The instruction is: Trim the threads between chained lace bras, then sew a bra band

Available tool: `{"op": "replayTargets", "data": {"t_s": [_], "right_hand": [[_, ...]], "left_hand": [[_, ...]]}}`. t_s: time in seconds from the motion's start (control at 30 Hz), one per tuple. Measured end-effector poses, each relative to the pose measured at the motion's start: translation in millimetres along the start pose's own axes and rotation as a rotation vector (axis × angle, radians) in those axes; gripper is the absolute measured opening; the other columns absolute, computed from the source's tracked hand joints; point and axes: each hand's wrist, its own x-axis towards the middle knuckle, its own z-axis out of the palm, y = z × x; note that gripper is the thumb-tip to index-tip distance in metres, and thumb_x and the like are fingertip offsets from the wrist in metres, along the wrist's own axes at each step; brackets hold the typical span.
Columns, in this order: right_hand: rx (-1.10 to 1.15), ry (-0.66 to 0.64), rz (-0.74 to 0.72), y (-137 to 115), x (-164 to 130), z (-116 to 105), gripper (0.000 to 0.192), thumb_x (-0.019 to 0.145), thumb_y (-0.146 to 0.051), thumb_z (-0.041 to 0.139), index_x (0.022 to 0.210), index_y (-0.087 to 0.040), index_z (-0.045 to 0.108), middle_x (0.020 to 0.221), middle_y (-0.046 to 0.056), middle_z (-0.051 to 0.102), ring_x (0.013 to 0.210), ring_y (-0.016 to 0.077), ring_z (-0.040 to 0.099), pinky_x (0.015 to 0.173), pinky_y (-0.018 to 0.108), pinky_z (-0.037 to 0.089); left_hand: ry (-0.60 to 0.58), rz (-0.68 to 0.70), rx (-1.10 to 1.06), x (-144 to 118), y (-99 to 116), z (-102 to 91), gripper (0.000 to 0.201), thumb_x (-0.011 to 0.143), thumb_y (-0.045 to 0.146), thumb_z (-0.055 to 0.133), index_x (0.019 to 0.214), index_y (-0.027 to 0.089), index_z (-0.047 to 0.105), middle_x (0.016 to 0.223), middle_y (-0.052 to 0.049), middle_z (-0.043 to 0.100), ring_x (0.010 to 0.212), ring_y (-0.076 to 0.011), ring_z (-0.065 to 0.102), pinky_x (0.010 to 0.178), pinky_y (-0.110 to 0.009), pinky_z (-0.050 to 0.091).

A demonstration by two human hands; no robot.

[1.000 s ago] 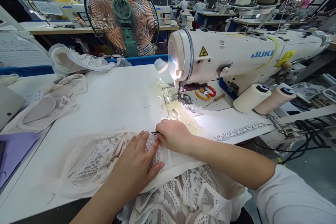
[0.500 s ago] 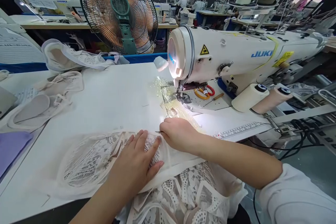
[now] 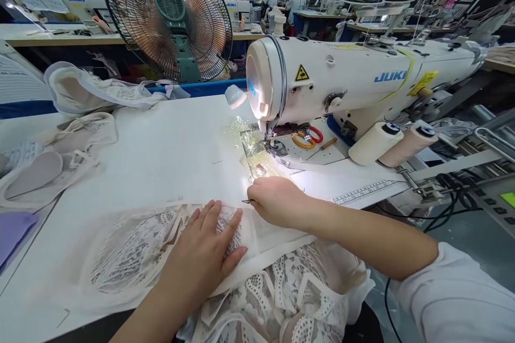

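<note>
Head view: left hand (image 3: 203,257) spread flat on the lace (image 3: 137,249) on the tabletop (image 3: 169,155); right hand (image 3: 277,201), just beside, pinched on a small tool (image 3: 246,201) pointing left along the lace's edge.

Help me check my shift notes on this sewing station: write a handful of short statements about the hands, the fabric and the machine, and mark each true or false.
1. The left hand lies flat, fingers spread, on the lace fabric. True.
2. The right hand pinches a small dark metal tool at the fabric's edge. True.
3. The lace fabric sits under the needle of the sewing machine. False: it lies on the table in front of the machine; only clear plastic film is at the needle.
4. The fan stands to the right of the machine. False: it stands behind the table, to the machine's left.
5. Two thread cones lie on their sides beside the machine. True.
</note>
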Motion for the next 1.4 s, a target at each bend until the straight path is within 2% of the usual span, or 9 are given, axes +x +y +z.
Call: {"op": "replayTargets", "data": {"t_s": [0.13,0.27,0.6,0.9,1.0,1.1,1.17,1.27,1.4], "right_hand": [[0.041,0.03,-0.024,-5,7,7,0.015,0.082,-0.015,0.044,0.084,-0.015,0.059,0.08,0.005,0.059,0.071,0.0164,0.054,0.052,0.025,0.032],[0.05,0.021,-0.044,-8,14,13,0.012,0.081,-0.014,0.047,0.08,-0.015,0.058,0.078,0.005,0.058,0.065,0.0152,0.053,0.049,0.025,0.03],[0.031,0.029,-0.008,5,-6,7,0.016,0.081,-0.011,0.043,0.079,-0.014,0.059,0.077,0.005,0.058,0.066,0.0153,0.051,0.05,0.026,0.03],[0.073,0.037,-0.03,5,-2,17,0.015,0.082,-0.013,0.044,0.081,-0.014,0.059,0.078,0.005,0.058,0.068,0.0153,0.052,0.05,0.025,0.03],[0.065,0.021,-0.053,9,-6,13,0.014,0.078,-0.01,0.046,0.079,-0.014,0.059,0.077,0.004,0.057,0.066,0.0152,0.051,0.048,0.025,0.028],[0.043,-0.03,-0.012,15,-15,3,0.014,0.078,-0.008,0.046,0.075,-0.014,0.058,0.076,0.005,0.058,0.066,0.0154,0.051,0.049,0.025,0.028],[0.105,-0.003,0.045,19,-22,-4,0.013,0.079,-0.01,0.046,0.074,-0.014,0.057,0.077,0.005,0.058,0.068,0.0153,0.051,0.052,0.025,0.03],[0.366,0.138,0.139,23,-33,-7,0.009,0.082,-0.016,0.046,0.076,-0.016,0.053,0.075,0.003,0.057,0.068,0.0137,0.049,0.057,0.024,0.034],[0.74,0.164,0.221,18,-43,7,0.007,0.084,-0.019,0.041,0.082,-0.017,0.048,0.075,0.002,0.057,0.066,0.0128,0.05,0.057,0.023,0.037]], "left_hand": [[-0.001,0.012,0.016,1,0,-1.2,0.045,0.08,0.039,0.052,0.115,0.012,0.057,0.112,-0.027,0.055,0.103,-0.0395,0.055,0.081,-0.052,0.048],[-0.004,0.025,0.039,0,0,-2.3,0.045,0.08,0.04,0.05,0.115,0.012,0.058,0.111,-0.027,0.055,0.102,-0.0392,0.056,0.08,-0.051,0.049],[-0.011,0.029,0.045,2,0,-4.3,0.043,0.079,0.038,0.052,0.114,0.013,0.059,0.112,-0.026,0.054,0.102,-0.0386,0.056,0.081,-0.05,0.049],[-0.038,0.018,0.043,2,-1,-3.6,0.044,0.082,0.041,0.046,0.115,0.014,0.058,0.113,-0.025,0.055,0.105,-0.0385,0.055,0.081,-0.051,0.048],[-0.034,0.034,0.046,4,0,-4.8,0.044,0.082,0.04,0.047,0.113,0.013,0.059,0.111,-0.026,0.055,0.103,-0.0393,0.056,0.079,-0.051,0.049],[-0.035,0.027,0.049,4,1,-6.1,0.043,0.082,0.039,0.047,0.114,0.013,0.059,0.111,-0.026,0.055,0.103,-0.0388,0.056,0.079,-0.051,0.049],[-0.044,0.024,0.05,4,1,-7.4,0.043,0.081,0.039,0.047,0.114,0.014,0.059,0.111,-0.026,0.056,0.102,-0.0383,0.056,0.079,-0.051,0.049],[-0.091,0.016,0.043,3,-5,-10.9,0.045,0.081,0.039,0.046,0.118,0.016,0.057,0.112,-0.025,0.056,0.102,-0.0374,0.057,0.08,-0.052,0.048],[-0.195,0.006,0.045,5,-22,-17.0,0.043,0.081,0.035,0.043,0.119,0.02,0.056,0.116,-0.023,0.055,0.104,-0.0366,0.055,0.083,-0.056,0.044]]}}
